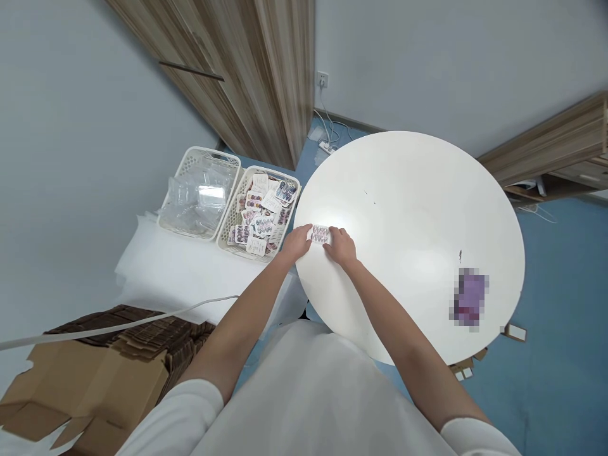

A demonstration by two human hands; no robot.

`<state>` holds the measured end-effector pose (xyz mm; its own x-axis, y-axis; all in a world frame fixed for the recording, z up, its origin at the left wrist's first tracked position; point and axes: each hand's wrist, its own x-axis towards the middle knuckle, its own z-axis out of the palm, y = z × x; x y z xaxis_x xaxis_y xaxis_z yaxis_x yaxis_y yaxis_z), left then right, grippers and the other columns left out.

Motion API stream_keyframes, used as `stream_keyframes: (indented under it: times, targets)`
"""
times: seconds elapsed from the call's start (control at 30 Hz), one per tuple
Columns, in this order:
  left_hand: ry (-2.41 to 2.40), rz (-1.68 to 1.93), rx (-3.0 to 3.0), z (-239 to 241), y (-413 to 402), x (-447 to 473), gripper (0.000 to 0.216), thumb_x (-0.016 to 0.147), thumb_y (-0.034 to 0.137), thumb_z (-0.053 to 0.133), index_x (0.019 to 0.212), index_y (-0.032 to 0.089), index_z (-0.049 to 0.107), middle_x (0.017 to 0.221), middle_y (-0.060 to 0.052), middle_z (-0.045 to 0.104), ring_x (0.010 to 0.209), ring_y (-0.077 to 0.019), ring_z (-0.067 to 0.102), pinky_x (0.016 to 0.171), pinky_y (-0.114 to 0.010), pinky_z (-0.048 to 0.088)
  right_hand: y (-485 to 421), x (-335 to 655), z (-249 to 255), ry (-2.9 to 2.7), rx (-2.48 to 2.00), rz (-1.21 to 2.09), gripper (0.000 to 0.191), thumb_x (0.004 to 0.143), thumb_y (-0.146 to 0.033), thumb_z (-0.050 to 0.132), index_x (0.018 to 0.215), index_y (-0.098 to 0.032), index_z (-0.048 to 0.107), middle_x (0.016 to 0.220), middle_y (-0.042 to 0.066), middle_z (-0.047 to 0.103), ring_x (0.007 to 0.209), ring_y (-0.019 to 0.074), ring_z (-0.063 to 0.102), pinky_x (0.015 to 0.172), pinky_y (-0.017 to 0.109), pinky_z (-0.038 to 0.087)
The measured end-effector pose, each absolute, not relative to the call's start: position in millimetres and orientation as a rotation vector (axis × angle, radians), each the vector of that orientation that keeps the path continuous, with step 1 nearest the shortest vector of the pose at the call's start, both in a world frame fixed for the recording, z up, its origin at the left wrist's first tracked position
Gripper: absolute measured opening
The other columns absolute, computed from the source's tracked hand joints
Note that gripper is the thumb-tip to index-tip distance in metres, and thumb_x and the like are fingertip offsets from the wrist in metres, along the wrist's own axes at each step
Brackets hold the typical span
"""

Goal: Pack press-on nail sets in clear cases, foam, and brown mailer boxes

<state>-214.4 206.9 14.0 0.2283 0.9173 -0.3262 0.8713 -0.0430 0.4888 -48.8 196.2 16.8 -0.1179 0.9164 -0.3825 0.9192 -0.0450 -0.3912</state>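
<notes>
A small white card of press-on nails [321, 235], with purplish nails in rows, is over the near left part of the round white table [408, 190]. My left hand [297, 242] grips its left end, and my right hand [342, 246] grips its right end between thumb and fingers. Just left of my left hand stands a white basket [222, 244] filled with similar nail cards [263, 225], some face up and some showing printed backs. Whether the held card rests on the tabletop or is slightly raised, I cannot tell.
Beside the card basket, a second white basket [187, 235] holds clear plastic packaging [192, 196]. Flattened brown cardboard boxes [90, 373] are stacked at lower left, near white foam sheets [156, 259]. A blurred purple item [470, 296] lies on the table's right side. A power strip [327, 147] sits behind.
</notes>
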Motion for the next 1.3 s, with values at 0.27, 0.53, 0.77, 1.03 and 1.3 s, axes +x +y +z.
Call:
stream_keyframes:
  times: [0.27,0.53,0.77,1.03,1.3]
  targets:
    - [1.630,0.104,1.906,14.4,202.8,-213.3,0.052,0.075,0.008,0.040,0.127,0.013,0.040,0.104,-0.010,0.060,0.102,-0.0217,0.052,0.087,-0.030,0.040,195.0,-45.5,15.5,2.161,2.072,-1.010,0.062,0.071,-0.031,0.059,0.126,-0.021,0.032,0.112,0.010,0.046,0.096,0.0235,0.049,0.078,0.033,0.040]
    - [1.686,0.085,1.878,24.6,183.5,-215.1,0.056,0.075,0.015,0.042,0.130,0.014,0.033,0.102,-0.010,0.059,0.093,-0.0215,0.055,0.076,-0.029,0.043,172.0,-27.4,30.3,2.195,2.077,-1.333,0.080,0.067,-0.030,0.064,0.134,-0.022,0.021,0.125,0.010,0.039,0.114,0.0246,0.039,0.094,0.037,0.034]
    - [1.701,0.179,1.843,45.3,146.2,-213.8,0.055,0.076,0.025,0.049,0.128,0.015,0.035,0.096,-0.006,0.059,0.082,-0.0179,0.058,0.075,-0.029,0.044,117.2,-0.4,49.8,2.169,2.075,-1.523,0.076,0.069,-0.027,0.060,0.135,-0.024,0.022,0.130,0.010,0.036,0.110,0.0229,0.045,0.092,0.038,0.038]
    - [1.951,0.424,1.588,65.9,89.9,-214.0,0.044,0.076,0.028,0.051,0.118,0.017,0.047,0.088,-0.003,0.062,0.070,-0.0141,0.057,0.068,-0.027,0.045,82.6,19.7,69.0,2.327,1.970,-1.592,0.062,0.074,-0.026,0.054,0.131,-0.027,0.030,0.119,0.007,0.048,0.086,0.0161,0.057,0.082,0.035,0.044]
    - [2.078,0.494,1.374,79.9,37.8,-237.1,0.043,0.075,0.034,0.051,0.115,0.018,0.050,0.091,-0.003,0.063,0.067,-0.0134,0.058,0.064,-0.025,0.045,81.1,-6.2,76.4,2.460,1.568,-1.535,0.045,0.078,-0.026,0.051,0.122,-0.022,0.043,0.110,0.007,0.055,0.084,0.0151,0.058,0.079,0.032,0.045]
